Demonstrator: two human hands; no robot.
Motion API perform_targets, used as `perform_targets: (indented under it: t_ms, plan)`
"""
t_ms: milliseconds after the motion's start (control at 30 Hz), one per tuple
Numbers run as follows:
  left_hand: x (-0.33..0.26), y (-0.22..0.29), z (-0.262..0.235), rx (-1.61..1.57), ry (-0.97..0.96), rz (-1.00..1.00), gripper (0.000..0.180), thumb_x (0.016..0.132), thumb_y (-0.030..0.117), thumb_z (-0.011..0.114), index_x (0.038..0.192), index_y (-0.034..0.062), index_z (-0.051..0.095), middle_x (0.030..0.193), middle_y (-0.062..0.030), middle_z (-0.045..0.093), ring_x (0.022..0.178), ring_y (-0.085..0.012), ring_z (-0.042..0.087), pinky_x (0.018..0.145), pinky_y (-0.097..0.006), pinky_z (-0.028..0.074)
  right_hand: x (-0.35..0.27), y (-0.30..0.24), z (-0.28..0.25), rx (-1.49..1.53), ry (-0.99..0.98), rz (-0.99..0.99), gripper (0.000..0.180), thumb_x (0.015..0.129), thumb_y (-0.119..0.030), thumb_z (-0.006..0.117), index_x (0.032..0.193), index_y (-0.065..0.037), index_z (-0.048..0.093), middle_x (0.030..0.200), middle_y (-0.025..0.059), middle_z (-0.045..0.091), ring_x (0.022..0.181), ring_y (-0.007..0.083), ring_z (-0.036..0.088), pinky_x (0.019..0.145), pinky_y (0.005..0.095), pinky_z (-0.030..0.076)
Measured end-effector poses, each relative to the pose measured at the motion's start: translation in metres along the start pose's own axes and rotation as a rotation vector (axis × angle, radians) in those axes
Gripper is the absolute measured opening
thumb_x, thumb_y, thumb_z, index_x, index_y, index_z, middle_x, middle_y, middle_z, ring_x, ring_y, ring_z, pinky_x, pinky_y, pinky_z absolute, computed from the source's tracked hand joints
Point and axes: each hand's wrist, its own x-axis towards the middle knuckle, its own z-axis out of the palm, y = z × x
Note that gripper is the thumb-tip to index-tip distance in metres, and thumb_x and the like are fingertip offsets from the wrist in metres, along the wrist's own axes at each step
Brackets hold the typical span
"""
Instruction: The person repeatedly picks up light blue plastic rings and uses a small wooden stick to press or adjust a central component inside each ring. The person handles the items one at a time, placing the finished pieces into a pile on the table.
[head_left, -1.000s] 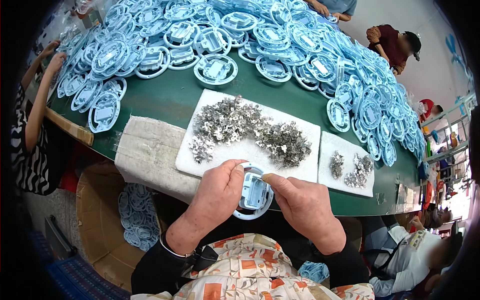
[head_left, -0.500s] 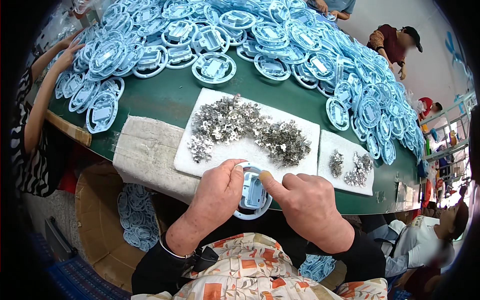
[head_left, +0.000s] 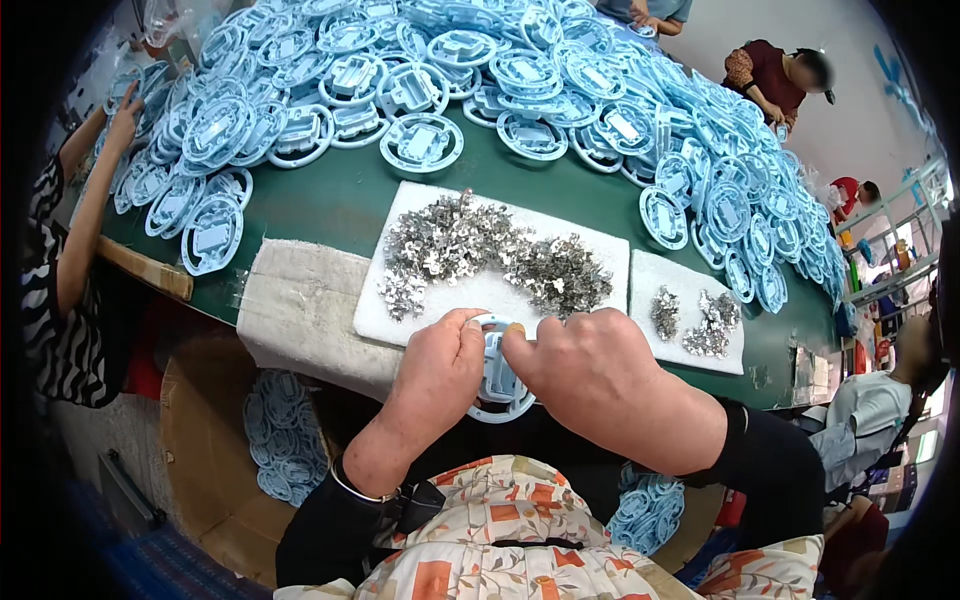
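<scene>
A light-blue round plastic housing (head_left: 497, 378), a ring with a boxy recess in its middle, is held just in front of the table's near edge. My left hand (head_left: 440, 372) grips its left rim between thumb and fingers. My right hand (head_left: 575, 372) is curled, its thumb pressed on the upper right part of the housing; whether a small part sits under that thumb is hidden. Beyond my hands lies a white foam pad (head_left: 480, 305) with heaps of small shiny metal clips (head_left: 555, 270). A smaller pad (head_left: 645, 290) at the right bears two little heaps of metal pieces (head_left: 712, 325).
Large piles of blue housings (head_left: 610, 75) cover the far side of the green table (head_left: 330, 200). A cloth-covered block (head_left: 300, 300) lies left of the pad. Cardboard boxes with housings (head_left: 285, 430) stand below. At the left, a co-worker's hand (head_left: 122, 125) touches the pile.
My right hand has turned, its wrist and forearm swinging out to the right, thumb still on the housing. The co-worker's hands at the left have shifted, a housing now beside them.
</scene>
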Motion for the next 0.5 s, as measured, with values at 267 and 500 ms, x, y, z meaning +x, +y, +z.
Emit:
perform_targets:
  t_ms: [267, 500]
  plan:
    - [-0.018, 0.018, -0.005, -0.496, -0.155, -0.130, 0.035, 0.107, 0.018, 0.044, 0.129, -0.0043, 0.059, 0.096, -0.0037, 0.067, 0.078, -0.0052, 0.061, 0.065, -0.021, 0.052, -0.058, 0.003, 0.050, 1.155, 0.193, 0.582, 0.032, 0.099, -0.028, 0.067, 0.117, -0.001, 0.066, 0.074, 0.0044, 0.068, 0.058, 0.0135, 0.059, 0.054, 0.0301, 0.046]
    - [-0.030, 0.029, 0.005, -0.417, -0.328, -0.031, 0.042, 0.103, 0.013, 0.045, 0.142, -0.0011, 0.051, 0.112, -0.0068, 0.064, 0.095, -0.0087, 0.060, 0.084, -0.024, 0.051, -0.082, -0.002, 0.056, 1.982, 0.118, 0.669, 0.026, 0.105, -0.024, 0.059, 0.113, 0.001, 0.064, 0.083, -0.0064, 0.059, 0.068, 0.0004, 0.045, 0.058, 0.0185, 0.036]
